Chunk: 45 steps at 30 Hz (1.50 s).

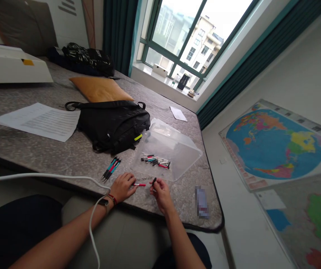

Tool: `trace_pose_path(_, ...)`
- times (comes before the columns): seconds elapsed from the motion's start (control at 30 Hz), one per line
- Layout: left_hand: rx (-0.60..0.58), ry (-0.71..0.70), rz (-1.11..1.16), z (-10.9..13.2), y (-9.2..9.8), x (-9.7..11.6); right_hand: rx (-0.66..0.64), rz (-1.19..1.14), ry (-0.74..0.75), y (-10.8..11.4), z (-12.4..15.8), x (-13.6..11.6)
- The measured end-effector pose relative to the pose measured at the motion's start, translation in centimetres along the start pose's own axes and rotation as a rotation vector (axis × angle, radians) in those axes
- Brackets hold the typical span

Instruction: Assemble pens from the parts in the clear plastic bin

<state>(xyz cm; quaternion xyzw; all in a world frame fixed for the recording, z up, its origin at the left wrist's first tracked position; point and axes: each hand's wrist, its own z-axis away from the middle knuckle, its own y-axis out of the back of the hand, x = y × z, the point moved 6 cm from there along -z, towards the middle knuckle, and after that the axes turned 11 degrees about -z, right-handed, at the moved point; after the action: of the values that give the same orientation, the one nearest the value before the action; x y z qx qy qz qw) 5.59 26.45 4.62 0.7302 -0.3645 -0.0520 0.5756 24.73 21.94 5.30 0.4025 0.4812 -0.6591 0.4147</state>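
My left hand [123,186] rests at the mattress's near edge, its fingers closed over a pen part with a red end [141,184] that sticks out to the right. Just beside it, my right hand [161,194] pinches a short black pen part [154,181] between thumb and fingers. A small gap separates the two parts. Left of my hands, several assembled pens [111,169] in blue, red and black lie in a row. Beyond my hands, a clear plastic bin [184,149] lies with its open side toward me, with loose pen parts [156,161] in it.
A black backpack [115,127] lies behind the pens, near a printed sheet [42,119] and a brown envelope [101,89]. A white cable [91,224] crosses my left wrist. A blurred-out object [201,202] lies right, by the mattress edge [188,226].
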Motion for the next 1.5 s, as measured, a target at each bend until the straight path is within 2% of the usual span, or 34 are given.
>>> trace_pose_path(0.07,0.002,0.001,0.022,0.0,0.0,0.0,0.040,-0.011,-0.013,0.4,0.8,-0.1)
trace_pose_path(0.13,-0.002,-0.004,0.040,0.1,-0.1,0.0,0.072,0.092,0.007,0.8,0.8,-0.3)
trace_pose_path(0.23,-0.025,-0.036,0.050,0.0,-0.3,0.3,0.035,0.423,0.140,0.5,0.0,-1.1)
trace_pose_path(0.37,-0.082,-0.139,0.060,-0.4,-1.1,1.7,-0.070,0.780,0.293,-1.8,-0.7,-1.2)
trace_pose_path(0.47,-0.114,-0.147,0.097,-0.9,-1.9,2.4,-0.133,0.858,0.286,-3.2,-0.9,-0.5)
trace_pose_path(0.6,-0.128,-0.093,0.127,-1.3,-2.4,2.4,-0.205,0.896,0.283,-3.8,-1.6,-0.7)
trace_pose_path(0.7,-0.090,-0.077,0.117,-1.4,-1.9,2.3,-0.217,0.932,0.291,-4.0,-3.9,-2.0)
trace_pose_path(0.87,-0.069,-0.063,0.108,-1.5,-1.0,2.5,-0.175,1.248,0.305,-6.0,-11.5,-4.5)
trace_pose_path(0.97,-0.083,-0.059,0.087,-1.5,-0.8,2.6,-0.141,1.486,0.214,-7.3,-15.9,-4.6)
trace_pose_path(1.07,-0.087,-0.055,0.081,-1.5,-0.8,2.6,-0.137,1.697,0.122,-8.2,-18.8,-3.9)
trace_pose_path(1.23,-0.100,-0.051,0.062,-1.6,-0.7,2.5,-0.225,1.798,0.097,-8.9,-20.5,-2.7)
trace_pose_path(1.5,-0.110,-0.041,0.040,-1.6,-0.9,2.4,-0.468,1.877,0.113,-10.0,-20.7,-2.5)
